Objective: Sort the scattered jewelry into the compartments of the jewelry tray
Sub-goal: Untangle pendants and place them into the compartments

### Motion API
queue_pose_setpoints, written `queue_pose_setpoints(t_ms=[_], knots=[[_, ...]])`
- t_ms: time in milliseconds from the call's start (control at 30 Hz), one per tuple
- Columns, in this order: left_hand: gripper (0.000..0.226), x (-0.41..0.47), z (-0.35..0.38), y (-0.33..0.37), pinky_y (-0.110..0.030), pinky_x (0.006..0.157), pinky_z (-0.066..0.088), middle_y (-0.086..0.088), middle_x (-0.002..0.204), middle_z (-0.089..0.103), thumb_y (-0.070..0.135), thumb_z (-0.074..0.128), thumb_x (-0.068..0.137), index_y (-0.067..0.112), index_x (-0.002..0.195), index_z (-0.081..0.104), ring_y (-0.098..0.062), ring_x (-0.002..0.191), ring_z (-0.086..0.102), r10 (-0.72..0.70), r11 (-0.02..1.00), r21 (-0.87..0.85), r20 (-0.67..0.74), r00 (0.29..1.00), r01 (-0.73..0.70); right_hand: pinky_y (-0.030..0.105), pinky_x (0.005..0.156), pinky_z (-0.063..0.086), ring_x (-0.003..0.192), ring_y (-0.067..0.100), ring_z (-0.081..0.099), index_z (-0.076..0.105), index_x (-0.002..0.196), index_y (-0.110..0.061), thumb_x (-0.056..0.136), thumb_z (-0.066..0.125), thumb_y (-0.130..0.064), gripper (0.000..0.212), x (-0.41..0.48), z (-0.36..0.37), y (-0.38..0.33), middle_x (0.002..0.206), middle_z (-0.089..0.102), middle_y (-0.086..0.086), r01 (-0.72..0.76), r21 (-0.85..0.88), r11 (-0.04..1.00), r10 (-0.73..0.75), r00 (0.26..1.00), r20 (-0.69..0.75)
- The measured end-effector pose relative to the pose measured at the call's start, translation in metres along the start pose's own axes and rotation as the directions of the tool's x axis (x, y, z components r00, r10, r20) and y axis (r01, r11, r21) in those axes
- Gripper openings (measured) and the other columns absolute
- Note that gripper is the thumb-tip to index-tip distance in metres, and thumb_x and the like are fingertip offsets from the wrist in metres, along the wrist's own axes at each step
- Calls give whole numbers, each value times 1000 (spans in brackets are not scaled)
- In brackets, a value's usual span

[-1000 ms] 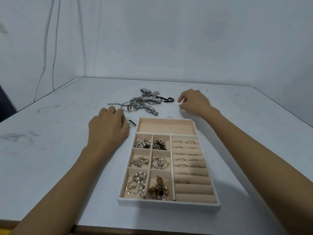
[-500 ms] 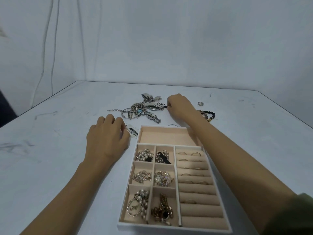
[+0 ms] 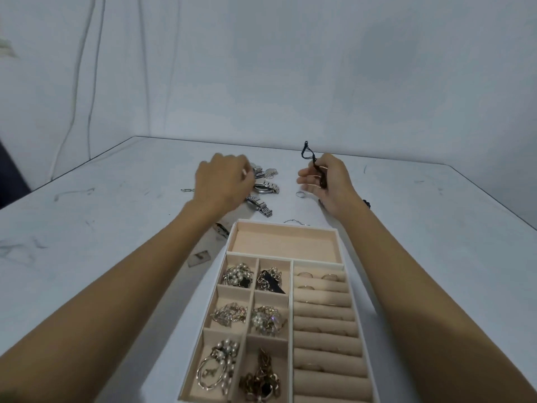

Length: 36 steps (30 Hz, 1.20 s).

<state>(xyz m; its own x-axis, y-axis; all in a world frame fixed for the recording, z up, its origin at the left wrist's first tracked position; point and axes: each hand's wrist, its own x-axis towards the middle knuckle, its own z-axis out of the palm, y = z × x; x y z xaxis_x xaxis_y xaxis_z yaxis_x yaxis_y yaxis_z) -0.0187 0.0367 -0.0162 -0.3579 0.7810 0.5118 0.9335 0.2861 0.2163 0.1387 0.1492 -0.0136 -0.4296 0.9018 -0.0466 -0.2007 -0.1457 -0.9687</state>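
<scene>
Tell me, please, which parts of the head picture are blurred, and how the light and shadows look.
Head view: the left hand over the watches is smeared by motion; the right hand pinching a black cord is a little sharper. The tray is fairly sharp. Light is soft and even, with faint shadows under the arms and no glare. The table edges bend from the wide lens.

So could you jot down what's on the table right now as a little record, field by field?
surface: white table
jewelry tray: near edge of table, between the forearms
long top compartment: empty
six small compartments: each holds jewelry, e.g. pearl piece
ring rolls: a few rings slotted in
left hand: over the pile of metal watches
right hand: raised, pinching a black cord
loose ring: on the table below the right hand
</scene>
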Motion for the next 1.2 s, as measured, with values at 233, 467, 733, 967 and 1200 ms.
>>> queue_pose_setpoints(t_ms=[233, 467, 733, 967, 1200], knots=[[34, 71, 59, 33, -41, 99, 29, -5, 130, 53, 22, 37, 98, 17, 128, 51, -26, 125, 40, 48, 942, 308, 274, 961, -134, 23, 47, 24, 42, 15, 39, 51, 74, -13, 87, 42, -20, 17, 7, -9, 3, 59, 52, 2, -92, 101, 991, 90, 996, 27], [28, 88, 79, 25, -38, 93, 33, -8, 116, 60, 6, 46, 91, 14, 113, 61, -28, 113, 51, 7, 965, 254, 224, 975, -65, 18, 37, 20, 35, 11, 35, 52, 75, -14, 89, 48, -21, 16, 16, -19, 5, 55, 47, -1, -49, 40, 998, 49, 999, -3], [16, 86, 53, 18, -34, 84, 50, -3, 98, 72, 13, 61, 82, 19, 89, 74, -24, 101, 62, -169, 924, -335, 75, 983, 185, 20, 40, 20, 39, 11, 36, 54, 79, -13, 89, 50, -18, 12, 13, -17, 4, 58, 47, 0, -41, -8, 999, 41, 999, -29], [7, 42, -5, 0, -35, 90, 52, -2, 79, 73, 23, 72, 74, 22, 81, 72, -16, 84, 69, -192, 762, -622, 47, 980, 179, 21, 40, 31, 48, 14, 44, 58, 93, -7, 95, 50, -9, 9, -1, 3, 0, 69, 53, 5, 60, -143, 988, -57, 998, 24], [19, -32, -43, -11, -28, 82, 53, -5, 81, 72, 11, 72, 80, 18, 97, 71, -11, 79, 67, -287, 559, -801, 57, 956, 215, 21, 43, 38, 50, 14, 48, 59, 105, -4, 96, 54, -12, 13, -31, 23, -14, 71, 60, 4, 158, -191, 969, -137, 984, 117]])
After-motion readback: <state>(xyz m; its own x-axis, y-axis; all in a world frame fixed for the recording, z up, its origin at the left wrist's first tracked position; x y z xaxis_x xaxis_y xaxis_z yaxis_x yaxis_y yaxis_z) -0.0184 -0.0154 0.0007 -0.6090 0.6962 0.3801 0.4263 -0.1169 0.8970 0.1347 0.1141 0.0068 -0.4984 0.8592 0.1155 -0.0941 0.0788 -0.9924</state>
